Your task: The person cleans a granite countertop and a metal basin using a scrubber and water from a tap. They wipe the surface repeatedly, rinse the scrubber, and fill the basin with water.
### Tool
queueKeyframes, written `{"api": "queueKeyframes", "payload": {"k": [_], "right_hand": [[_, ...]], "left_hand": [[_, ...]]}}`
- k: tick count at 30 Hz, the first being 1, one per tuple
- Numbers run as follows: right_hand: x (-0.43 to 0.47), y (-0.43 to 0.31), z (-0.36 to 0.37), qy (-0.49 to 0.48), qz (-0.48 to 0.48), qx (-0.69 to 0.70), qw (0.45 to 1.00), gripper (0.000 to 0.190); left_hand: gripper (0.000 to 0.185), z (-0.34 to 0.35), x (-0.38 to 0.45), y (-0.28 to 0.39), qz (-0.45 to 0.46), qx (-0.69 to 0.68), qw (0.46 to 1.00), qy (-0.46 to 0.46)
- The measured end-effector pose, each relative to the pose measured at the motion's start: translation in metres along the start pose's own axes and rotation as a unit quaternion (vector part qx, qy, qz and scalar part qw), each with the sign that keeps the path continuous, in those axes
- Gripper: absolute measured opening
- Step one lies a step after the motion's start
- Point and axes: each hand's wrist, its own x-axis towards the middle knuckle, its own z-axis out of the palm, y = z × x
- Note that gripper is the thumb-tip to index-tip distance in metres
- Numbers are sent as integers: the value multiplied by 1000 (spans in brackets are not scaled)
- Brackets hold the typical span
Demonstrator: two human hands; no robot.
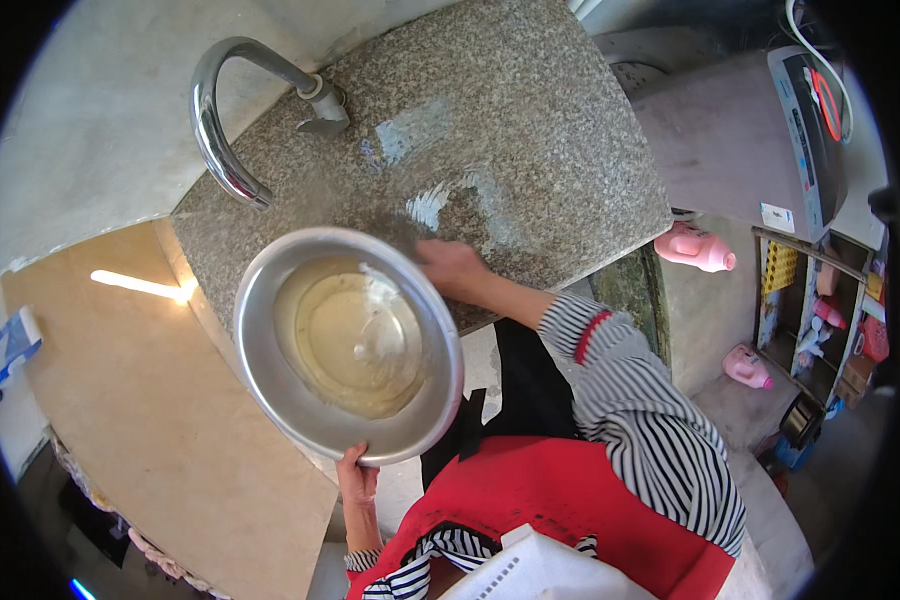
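Observation:
A round metal basin [255,330] is held over the near left part of a speckled stone counter [555,112]. Pale yellowish water [337,337] lies inside it, with light glinting on the surface. My left hand [358,476] grips the basin's near rim, its thumb on top. At the basin's far right side is my right hand [456,270], low over the counter; its fingers are partly hidden and blurred, so whether they hold the basin is unclear. Beyond the basin, a curved chrome faucet [217,127] stands on the counter. Wet, shiny patches [427,206] mark the stone.
A tan board-like surface [165,390] extends along the left. To the right are a washing machine [727,135], a pink jug [694,247] beside the counter's corner, another pink jug [746,366] and a metal shelf rack [814,300] with bottles. A wall [97,127] rises behind the faucet.

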Motion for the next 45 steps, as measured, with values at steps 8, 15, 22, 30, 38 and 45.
{"api": "queueKeyframes", "payload": {"k": [8,15,22,30,38,45], "right_hand": [[-124,92,-93,127,160,-82,975,43],[-127,82,-87,134,180,-102,969,40],[-129,88,-87,171,185,-120,960,41],[-110,59,-60,204,152,-129,959,33],[28,188,-127,316,316,-185,875,30],[186,171,-58,83,119,10,989,27]], "left_hand": [[33,86,-34,5,42,36,998,9],[47,130,-43,43,119,67,991,-1],[28,122,-46,67,165,87,982,7],[43,78,-37,40,141,31,989,-13],[23,51,-53,-15,140,-20,986,93],[43,104,-75,-28,48,-8,993,110]]}}
